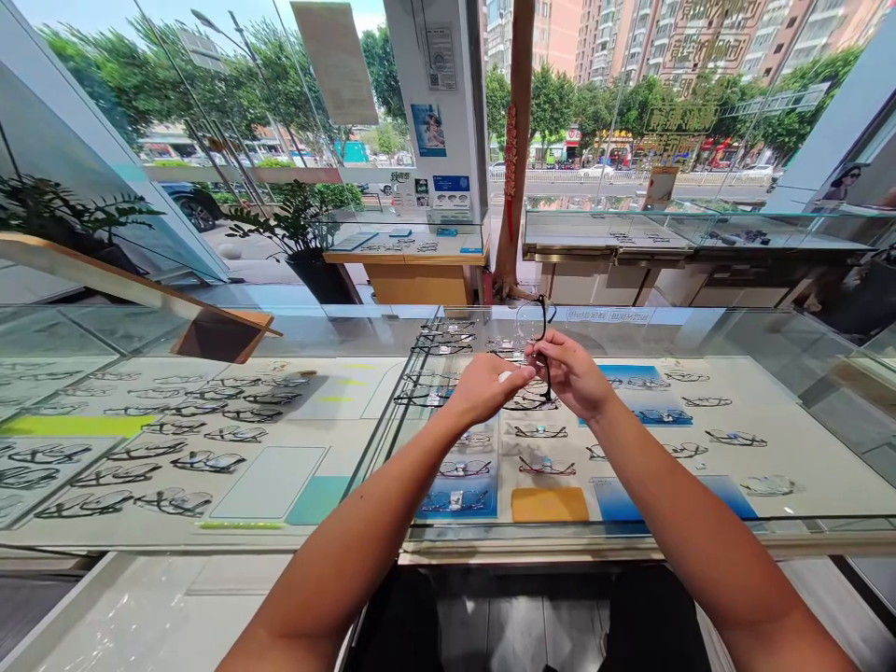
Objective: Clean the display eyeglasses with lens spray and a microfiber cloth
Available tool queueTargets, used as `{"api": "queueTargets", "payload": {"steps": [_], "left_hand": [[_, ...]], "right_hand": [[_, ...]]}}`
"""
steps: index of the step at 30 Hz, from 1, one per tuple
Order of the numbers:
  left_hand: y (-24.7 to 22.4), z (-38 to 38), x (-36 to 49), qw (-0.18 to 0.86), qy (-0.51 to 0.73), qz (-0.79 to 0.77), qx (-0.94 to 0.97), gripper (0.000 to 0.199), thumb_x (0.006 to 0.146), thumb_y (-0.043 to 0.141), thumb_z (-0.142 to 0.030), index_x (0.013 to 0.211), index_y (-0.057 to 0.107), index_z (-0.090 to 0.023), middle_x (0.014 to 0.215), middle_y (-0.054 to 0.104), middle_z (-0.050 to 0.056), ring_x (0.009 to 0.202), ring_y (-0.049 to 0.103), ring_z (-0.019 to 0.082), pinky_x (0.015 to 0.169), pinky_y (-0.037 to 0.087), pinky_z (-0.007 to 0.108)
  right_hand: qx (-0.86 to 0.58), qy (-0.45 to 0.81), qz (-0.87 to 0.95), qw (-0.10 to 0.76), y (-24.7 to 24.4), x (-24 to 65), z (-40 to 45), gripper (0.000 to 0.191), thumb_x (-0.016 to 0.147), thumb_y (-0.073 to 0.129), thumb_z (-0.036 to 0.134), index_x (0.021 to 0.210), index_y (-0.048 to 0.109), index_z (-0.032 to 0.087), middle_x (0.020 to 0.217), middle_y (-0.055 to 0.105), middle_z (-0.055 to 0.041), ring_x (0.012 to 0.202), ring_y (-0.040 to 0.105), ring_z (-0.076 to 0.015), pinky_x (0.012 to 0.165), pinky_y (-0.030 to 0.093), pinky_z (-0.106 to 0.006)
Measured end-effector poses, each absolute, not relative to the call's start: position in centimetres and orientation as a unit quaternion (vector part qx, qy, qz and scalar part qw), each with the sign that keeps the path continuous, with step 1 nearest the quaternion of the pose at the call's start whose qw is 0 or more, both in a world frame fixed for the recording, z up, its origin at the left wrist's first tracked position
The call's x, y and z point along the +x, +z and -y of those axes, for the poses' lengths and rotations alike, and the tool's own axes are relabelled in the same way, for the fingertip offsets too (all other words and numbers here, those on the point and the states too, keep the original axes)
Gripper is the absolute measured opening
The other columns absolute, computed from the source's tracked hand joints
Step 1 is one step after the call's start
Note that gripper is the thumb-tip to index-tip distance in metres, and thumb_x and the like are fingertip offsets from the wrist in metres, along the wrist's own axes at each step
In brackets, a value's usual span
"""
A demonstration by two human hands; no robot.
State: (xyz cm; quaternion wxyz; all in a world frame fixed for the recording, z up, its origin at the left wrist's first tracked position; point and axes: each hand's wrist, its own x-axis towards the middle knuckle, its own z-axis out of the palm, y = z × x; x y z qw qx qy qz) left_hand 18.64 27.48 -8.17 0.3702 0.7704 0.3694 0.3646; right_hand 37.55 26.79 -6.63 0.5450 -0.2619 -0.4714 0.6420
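Note:
A pair of dark-rimmed eyeglasses (543, 322) is held up above the glass counter, turned on its side, with one round lens at the top. My left hand (490, 385) is closed at its lower left, thumb and fingers pinched by the frame, with a small white thing at the thumb. On the right side, my right hand (570, 373) grips the same glasses between thumb and fingers near the middle. The lower part of the frame is partly hidden by the fingers and overlaps other glasses beneath.
Under the counter's glass (770, 467) lie rows of eyeglasses and an orange cloth (550, 505). A wooden-framed mirror or stand (222, 334) is on the left. An open white drawer (161, 616) sits at the lower left. More display cases (413, 252) stand by the windows.

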Motion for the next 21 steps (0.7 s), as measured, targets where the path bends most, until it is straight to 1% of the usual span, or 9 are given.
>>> {"api": "queueTargets", "payload": {"steps": [3, 6, 10, 13, 17, 19, 21], "left_hand": [[-8.3, -27.6, 18.7, 0.372, 0.364, -0.377, 0.766, 0.072, 0.096, 0.051, -0.077, 0.052, 0.038, -0.021, 0.051, 0.037, -0.001, 0.053, 0.030, 0.012, 0.057, 0.019, 0.033], [-8.1, -27.5, 18.6, 0.350, 0.366, -0.382, 0.773, 0.071, 0.095, 0.052, -0.076, 0.053, 0.037, -0.021, 0.051, 0.035, -0.002, 0.054, 0.027, 0.012, 0.056, 0.018, 0.032], [-7.7, -27.4, 18.4, 0.352, 0.370, -0.378, 0.772, 0.070, 0.097, 0.050, -0.075, 0.054, 0.038, -0.021, 0.052, 0.037, -0.002, 0.054, 0.030, 0.012, 0.057, 0.020, 0.031], [-7.7, -27.3, 18.4, 0.330, 0.363, -0.387, 0.780, 0.069, 0.097, 0.051, -0.073, 0.053, 0.039, -0.020, 0.052, 0.039, -0.002, 0.054, 0.031, 0.012, 0.058, 0.020, 0.032], [-8.0, -27.9, 18.1, 0.316, 0.412, -0.400, 0.755, 0.069, 0.100, 0.045, -0.074, 0.055, 0.039, -0.021, 0.054, 0.040, -0.002, 0.056, 0.035, 0.013, 0.060, 0.023, 0.032], [-7.9, -28.8, 17.3, 0.275, 0.461, -0.417, 0.733, 0.064, 0.100, 0.047, -0.070, 0.059, 0.042, -0.021, 0.057, 0.041, -0.002, 0.059, 0.037, 0.014, 0.062, 0.026, 0.032], [-7.6, -30.0, 15.9, 0.206, 0.513, -0.447, 0.703, 0.047, 0.098, 0.057, -0.057, 0.068, 0.048, -0.022, 0.064, 0.046, -0.002, 0.064, 0.042, 0.016, 0.066, 0.030, 0.032]], "right_hand": [[-0.259, 0.640, 0.471, 0.549, -6.6, 37.4, -26.7, 0.037, 0.070, 0.096, 0.048, 0.080, 0.068, 0.026, 0.091, 0.075, -0.0004, 0.075, 0.058, -0.0157, 0.072, 0.050, -0.031], [-0.265, 0.640, 0.467, 0.550, -6.6, 37.4, -26.7, 0.038, 0.068, 0.096, 0.048, 0.078, 0.068, 0.025, 0.090, 0.075, -0.0009, 0.075, 0.057, -0.0157, 0.071, 0.049, -0.030], [-0.260, 0.645, 0.461, 0.551, -6.6, 37.4, -26.7, 0.036, 0.069, 0.097, 0.045, 0.078, 0.070, 0.023, 0.089, 0.075, -0.0005, 0.079, 0.059, -0.0143, 0.074, 0.049, -0.028], [-0.255, 0.654, 0.455, 0.548, -6.6, 37.3, -26.7, 0.036, 0.068, 0.099, 0.043, 0.078, 0.071, 0.023, 0.088, 0.076, 0.0000, 0.077, 0.059, -0.0126, 0.074, 0.048, -0.027], [-0.252, 0.661, 0.442, 0.552, -6.7, 37.3, -26.7, 0.035, 0.067, 0.099, 0.042, 0.077, 0.072, 0.022, 0.087, 0.076, -0.0003, 0.077, 0.059, -0.0124, 0.071, 0.047, -0.026], [-0.251, 0.664, 0.438, 0.552, -6.6, 37.4, -26.7, 0.035, 0.066, 0.100, 0.041, 0.078, 0.072, 0.022, 0.087, 0.076, -0.0004, 0.077, 0.059, -0.0122, 0.069, 0.046, -0.025], [-0.253, 0.664, 0.435, 0.553, -6.6, 37.5, -26.8, 0.036, 0.065, 0.100, 0.041, 0.078, 0.072, 0.022, 0.088, 0.076, -0.0006, 0.078, 0.059, -0.0124, 0.069, 0.047, -0.025]]}}
